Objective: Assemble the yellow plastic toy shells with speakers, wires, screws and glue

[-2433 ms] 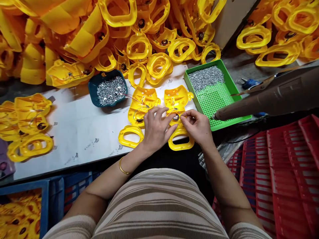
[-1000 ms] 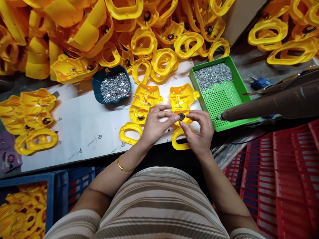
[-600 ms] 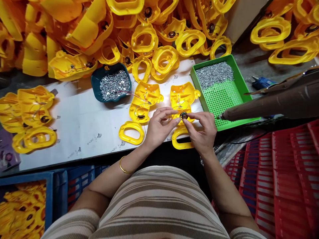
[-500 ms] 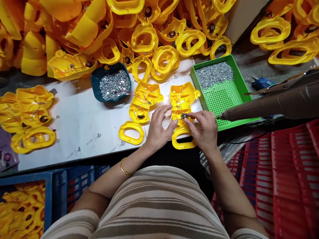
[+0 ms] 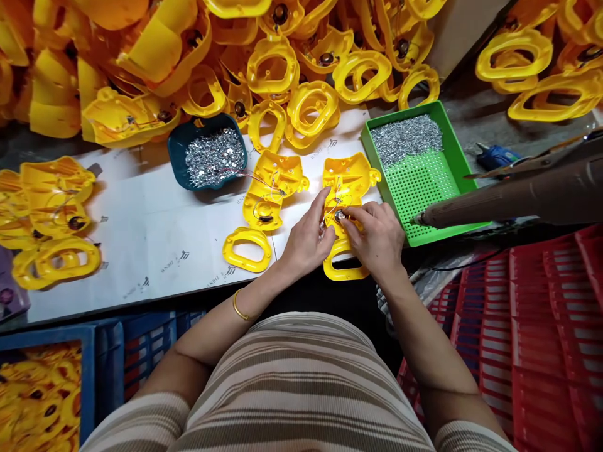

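Centrally, at the near edge of the white table (image 5: 155, 232), a yellow shell (image 5: 347, 179) is worked on by both hands. A small round speaker (image 5: 340, 216) — dark, with thin wires running from it — is pinched between the fingertips of the right hand (image 5: 377, 238) and pressed against the lower part of the shell. The left hand (image 5: 308, 242) is laid against the shell's left edge, its fingers stretched toward twelve o'clock and touching the wires; nothing is clasped in it. A second yellow shell (image 5: 273, 188) lies just beside, at nine o'clock. A yellow ring (image 5: 247, 249) lies at eight o'clock of the hands. A green tray (image 5: 452, 163) of small metal screws is seen at two o'clock, a dark blue bowl (image 5: 176, 150) of screws at ten o'clock — both well apart from the hands.
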A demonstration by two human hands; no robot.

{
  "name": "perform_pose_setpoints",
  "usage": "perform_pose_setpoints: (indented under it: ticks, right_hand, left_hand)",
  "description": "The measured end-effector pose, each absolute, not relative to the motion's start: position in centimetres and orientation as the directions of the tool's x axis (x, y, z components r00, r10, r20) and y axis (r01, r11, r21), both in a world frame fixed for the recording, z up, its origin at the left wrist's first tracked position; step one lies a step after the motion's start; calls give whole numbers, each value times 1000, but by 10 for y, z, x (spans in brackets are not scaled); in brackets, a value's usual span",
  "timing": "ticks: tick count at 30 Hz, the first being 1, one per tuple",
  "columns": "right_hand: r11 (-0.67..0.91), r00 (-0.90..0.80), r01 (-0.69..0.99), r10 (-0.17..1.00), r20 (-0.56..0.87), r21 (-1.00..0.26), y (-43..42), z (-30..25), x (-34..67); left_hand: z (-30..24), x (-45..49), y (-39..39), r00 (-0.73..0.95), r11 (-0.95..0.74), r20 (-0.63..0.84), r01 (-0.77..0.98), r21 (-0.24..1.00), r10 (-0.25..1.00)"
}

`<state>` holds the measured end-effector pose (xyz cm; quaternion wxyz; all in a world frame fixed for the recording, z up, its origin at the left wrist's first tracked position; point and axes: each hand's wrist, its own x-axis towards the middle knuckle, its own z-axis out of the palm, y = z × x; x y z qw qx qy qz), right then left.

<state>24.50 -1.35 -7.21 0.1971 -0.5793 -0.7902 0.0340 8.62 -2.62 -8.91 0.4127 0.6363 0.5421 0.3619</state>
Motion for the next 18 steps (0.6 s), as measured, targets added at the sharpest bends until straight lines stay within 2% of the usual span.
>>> perform_pose_setpoints:
  ticks: [4, 8, 12, 18]
  right_hand:
    - [331, -261, 904, 929, 263, -272, -19, -70, 240]
    - [401, -329, 831, 913, 241, -385, -27, -77, 240]
    - [422, -369, 773, 907, 205, -474, -29, -82, 242]
    - [306, -256, 872, 951, 175, -382, -33, -74, 237]
  left_hand:
    - [-89, 87, -31, 111, -91, 50, 400, 912, 993]
    - [-90, 83, -36, 72, -42, 15, 399, 916, 997]
    - [-93, 79, -34, 86, -107, 78, 416, 903, 993]
    - [-99, 74, -28, 102, -114, 80, 399, 910, 992]
